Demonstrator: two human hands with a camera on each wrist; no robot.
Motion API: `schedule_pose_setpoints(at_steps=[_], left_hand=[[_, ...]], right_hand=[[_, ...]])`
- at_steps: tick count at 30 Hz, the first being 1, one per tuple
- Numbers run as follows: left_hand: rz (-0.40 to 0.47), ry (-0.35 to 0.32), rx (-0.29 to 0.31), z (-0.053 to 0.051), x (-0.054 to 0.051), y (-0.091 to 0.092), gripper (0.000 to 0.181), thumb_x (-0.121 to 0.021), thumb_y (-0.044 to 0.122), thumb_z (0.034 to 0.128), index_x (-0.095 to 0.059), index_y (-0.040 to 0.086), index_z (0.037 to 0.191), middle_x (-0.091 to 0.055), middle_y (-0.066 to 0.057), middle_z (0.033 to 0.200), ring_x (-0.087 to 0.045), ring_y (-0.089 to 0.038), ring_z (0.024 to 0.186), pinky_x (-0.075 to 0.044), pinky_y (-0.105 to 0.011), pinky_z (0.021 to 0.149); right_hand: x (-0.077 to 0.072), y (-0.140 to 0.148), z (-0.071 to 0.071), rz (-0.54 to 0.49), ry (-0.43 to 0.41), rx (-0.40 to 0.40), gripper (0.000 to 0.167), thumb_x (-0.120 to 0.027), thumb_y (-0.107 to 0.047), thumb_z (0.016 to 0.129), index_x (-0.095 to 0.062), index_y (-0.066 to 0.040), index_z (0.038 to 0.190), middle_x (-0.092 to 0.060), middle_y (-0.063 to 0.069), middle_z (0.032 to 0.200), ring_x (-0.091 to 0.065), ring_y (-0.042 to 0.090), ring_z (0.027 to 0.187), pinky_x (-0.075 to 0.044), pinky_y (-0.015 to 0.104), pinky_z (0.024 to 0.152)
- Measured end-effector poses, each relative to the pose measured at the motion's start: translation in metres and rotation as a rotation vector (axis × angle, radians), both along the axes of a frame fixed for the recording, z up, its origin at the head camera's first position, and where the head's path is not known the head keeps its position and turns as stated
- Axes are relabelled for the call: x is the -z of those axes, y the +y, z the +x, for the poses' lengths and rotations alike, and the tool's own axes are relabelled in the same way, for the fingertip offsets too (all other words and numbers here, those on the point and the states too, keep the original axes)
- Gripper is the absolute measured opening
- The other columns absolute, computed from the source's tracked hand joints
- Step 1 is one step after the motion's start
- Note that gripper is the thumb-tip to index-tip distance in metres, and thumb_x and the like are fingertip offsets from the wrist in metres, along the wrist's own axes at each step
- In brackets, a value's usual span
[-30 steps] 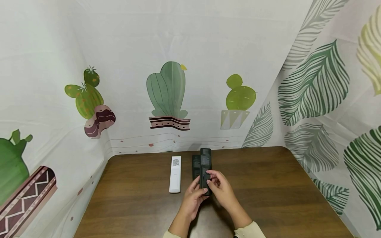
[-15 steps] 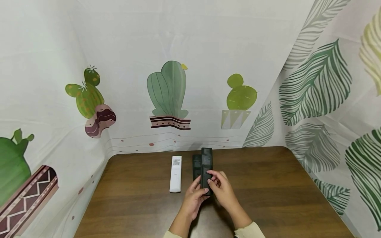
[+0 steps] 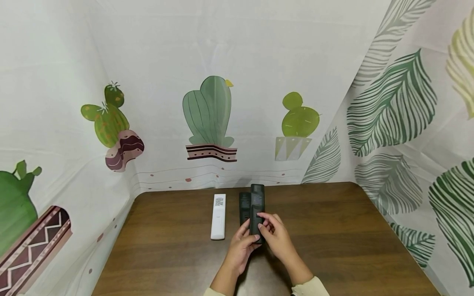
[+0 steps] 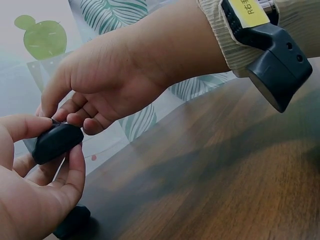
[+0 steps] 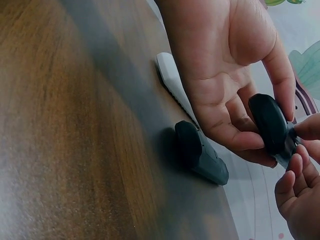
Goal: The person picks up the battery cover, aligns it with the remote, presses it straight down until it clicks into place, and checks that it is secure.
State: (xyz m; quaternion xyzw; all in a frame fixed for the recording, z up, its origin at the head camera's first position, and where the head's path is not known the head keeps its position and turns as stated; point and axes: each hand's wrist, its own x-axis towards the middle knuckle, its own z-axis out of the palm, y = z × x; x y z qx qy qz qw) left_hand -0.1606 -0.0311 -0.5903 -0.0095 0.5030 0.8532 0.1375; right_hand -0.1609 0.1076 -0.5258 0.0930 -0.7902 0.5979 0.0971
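A black remote control (image 3: 257, 198) is held above the table, its back with the battery cover toward the head camera. My left hand (image 3: 238, 250) grips its lower end between thumb and fingers. The right hand (image 3: 278, 237) has its thumb and bent fingers at the remote's right edge, by the battery cover. In the left wrist view the remote's end (image 4: 57, 142) shows between the left thumb and fingers. A second black remote control (image 3: 244, 202) lies on the table behind it, partly hidden. To the left lies a white remote control (image 3: 218, 218), back up.
Everything rests on a brown wooden table (image 3: 163, 246) with rounded far corners. White cloth (image 3: 255, 61) printed with cacti and leaves hangs behind and at both sides. A black wrist device (image 4: 272, 55) with a yellow label sits on the right sleeve.
One second ago the battery cover's edge stood out from the held remote control; now it looks flush. Both hands keep nearly the same grip and place.
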Motion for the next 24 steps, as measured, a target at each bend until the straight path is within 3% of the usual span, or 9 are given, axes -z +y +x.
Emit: schedule_pose_setpoints(at_steps=[10, 19, 24], left_hand=[[-0.004, -0.003, -0.004, 0.001, -0.001, -0.001, 0.074, -0.061, 0.002, 0.0904, -0.031, 0.006, 0.158, -0.060, -0.013, 0.143, -0.068, -0.012, 0.103, -0.052, -0.030, 0.088], [-0.003, -0.019, -0.014, 0.001, -0.001, -0.001, 0.075, -0.063, 0.003, 0.0897, -0.032, 0.008, 0.158, -0.062, -0.012, 0.141, -0.068, -0.014, 0.102, -0.052, -0.031, 0.088], [0.001, -0.015, -0.013, 0.002, -0.002, -0.001, 0.076, -0.063, 0.004, 0.0899, -0.030, 0.007, 0.158, -0.061, -0.013, 0.142, -0.068, -0.014, 0.103, -0.052, -0.030, 0.088]], right_hand=[[-0.001, 0.000, 0.001, -0.010, -0.019, 0.013, 0.030, -0.067, 0.006, 0.089, -0.068, 0.001, 0.119, -0.055, 0.024, 0.095, -0.050, 0.010, 0.076, -0.044, 0.018, 0.065], [0.029, 0.003, -0.016, -0.046, -0.067, 0.099, 0.040, -0.069, -0.001, 0.091, -0.062, -0.007, 0.130, -0.057, 0.017, 0.112, -0.051, 0.009, 0.083, -0.043, 0.018, 0.070], [0.031, 0.006, -0.018, -0.029, -0.128, 0.106, 0.047, -0.068, -0.007, 0.094, -0.054, -0.007, 0.139, -0.055, 0.015, 0.124, -0.057, 0.013, 0.091, -0.048, 0.020, 0.077]])
